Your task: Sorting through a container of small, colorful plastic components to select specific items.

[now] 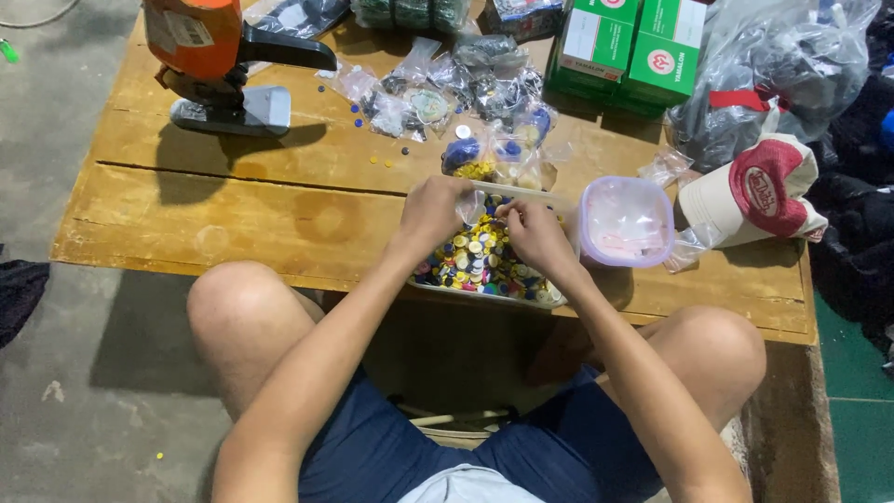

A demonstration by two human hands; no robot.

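A shallow clear tray (521, 296) full of small mixed-colour buttons, yellow, blue and white among them, sits at the near edge of a low wooden table (242, 200). My left hand (431, 210) and my right hand (535, 233) hover over the tray. Together they pinch a small clear plastic bag (473, 203) between them. Just beyond the hands lie small clear bags filled with blue and yellow buttons (470, 158).
A clear tub with a purple rim (626, 222) stands right of the tray, a beige and red cap (759, 191) beyond it. Green boxes (629, 47), a big clear bag of dark goods (773, 74) and an orange power tool (209, 56) line the far side.
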